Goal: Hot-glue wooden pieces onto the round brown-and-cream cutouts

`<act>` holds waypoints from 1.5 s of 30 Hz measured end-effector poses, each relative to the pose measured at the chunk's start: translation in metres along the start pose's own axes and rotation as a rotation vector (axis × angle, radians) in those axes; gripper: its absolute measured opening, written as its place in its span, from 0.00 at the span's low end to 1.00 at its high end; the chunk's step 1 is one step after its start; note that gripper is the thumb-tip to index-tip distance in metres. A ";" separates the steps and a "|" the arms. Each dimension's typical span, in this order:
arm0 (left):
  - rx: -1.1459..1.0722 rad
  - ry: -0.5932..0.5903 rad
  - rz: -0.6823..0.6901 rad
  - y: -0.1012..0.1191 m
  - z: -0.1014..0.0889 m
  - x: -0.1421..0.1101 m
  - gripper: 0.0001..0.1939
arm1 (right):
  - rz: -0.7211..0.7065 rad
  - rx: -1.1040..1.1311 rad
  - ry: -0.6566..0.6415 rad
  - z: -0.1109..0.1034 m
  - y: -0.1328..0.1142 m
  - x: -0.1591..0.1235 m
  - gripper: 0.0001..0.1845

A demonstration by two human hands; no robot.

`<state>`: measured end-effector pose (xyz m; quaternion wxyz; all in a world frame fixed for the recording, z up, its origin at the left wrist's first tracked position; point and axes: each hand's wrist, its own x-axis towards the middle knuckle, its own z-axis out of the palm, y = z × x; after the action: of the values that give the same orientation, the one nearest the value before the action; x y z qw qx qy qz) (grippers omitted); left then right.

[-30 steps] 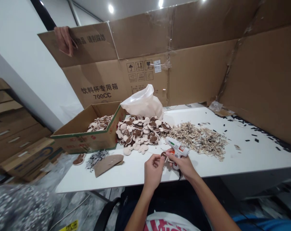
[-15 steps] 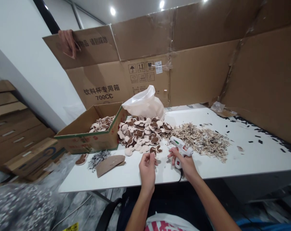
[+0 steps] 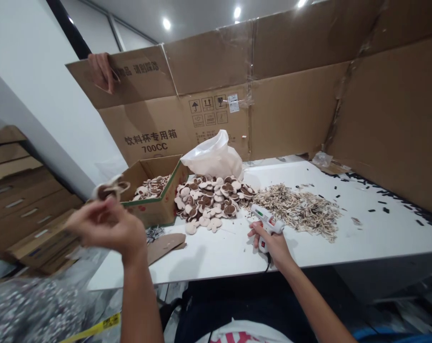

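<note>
My left hand (image 3: 106,224) is raised at the left, in front of the open cardboard box (image 3: 155,209). Its fingers pinch a brown and cream felt piece (image 3: 108,190) with a thin loop on it, blurred by motion. In my right hand (image 3: 273,245) is a white glue gun (image 3: 267,221), held over the table with its nozzle towards the piles. Brown and cream felt pieces (image 3: 210,197) lie heaped in the middle of the table. Beside them spreads a pile of short cream cords (image 3: 297,205). More such pieces (image 3: 151,187) with cords fill part of the box.
A white plastic bag (image 3: 216,157) stands behind the felt heap. Flat brown card (image 3: 165,247) lies near the front left edge. Small black bits (image 3: 383,203) are scattered at the right. Tall cardboard walls (image 3: 294,105) surround the back. Another person's hand (image 3: 102,71) rests over the wall.
My left hand has lifted from the table's front middle and swung left, carrying a felt piece towards the box. My right hand with the glue gun has barely moved.
</note>
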<state>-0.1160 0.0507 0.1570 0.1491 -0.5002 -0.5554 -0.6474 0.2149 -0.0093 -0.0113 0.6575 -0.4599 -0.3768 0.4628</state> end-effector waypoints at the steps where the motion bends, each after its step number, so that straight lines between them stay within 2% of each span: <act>1: 0.124 -0.030 0.052 -0.007 0.005 0.008 0.17 | -0.003 0.000 0.002 0.000 0.000 0.000 0.21; 3: 0.272 -0.197 0.125 -0.016 0.015 0.010 0.14 | -0.010 -0.005 0.008 0.001 0.000 0.000 0.21; 4: 0.301 -0.235 0.126 -0.019 0.019 0.003 0.12 | -0.013 -0.007 0.014 0.001 0.000 0.001 0.21; 6: 0.284 -0.251 0.089 -0.020 0.026 -0.023 0.13 | -0.012 -0.009 0.025 0.001 0.000 0.001 0.22; 7: 0.224 -0.317 0.077 -0.018 0.028 -0.040 0.13 | -0.011 -0.007 0.033 0.001 0.000 0.002 0.22; 11: -0.046 -0.859 0.040 -0.002 0.034 -0.109 0.14 | -0.021 0.012 0.061 -0.001 0.001 0.003 0.22; 13: -0.109 -1.028 0.062 0.009 0.035 -0.134 0.12 | -0.020 0.026 0.089 -0.001 0.001 0.004 0.22; 17: -0.123 -1.178 0.151 0.031 0.035 -0.164 0.09 | -0.009 0.046 0.144 -0.001 -0.001 0.004 0.22; 22: -0.199 -1.332 0.232 0.045 0.035 -0.186 0.06 | -0.002 0.044 0.132 -0.001 -0.003 0.003 0.22; 30: -0.247 -1.323 0.272 0.052 0.029 -0.201 0.07 | -0.008 0.037 0.105 -0.001 -0.002 0.001 0.20; 35: -0.212 -1.225 0.184 0.048 0.027 -0.196 0.07 | -0.004 0.054 0.107 -0.003 0.000 0.002 0.20; 39: -0.069 -1.019 0.099 0.019 0.021 -0.173 0.11 | 0.000 0.058 0.100 -0.003 0.001 0.003 0.20; 45: 0.338 -0.685 0.078 -0.049 -0.005 -0.102 0.12 | 0.000 0.062 0.114 -0.002 0.002 0.003 0.22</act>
<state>-0.1084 0.0262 0.0464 0.0599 -0.6765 -0.6526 -0.3360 0.2171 -0.0069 -0.0136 0.6919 -0.4650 -0.3242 0.4472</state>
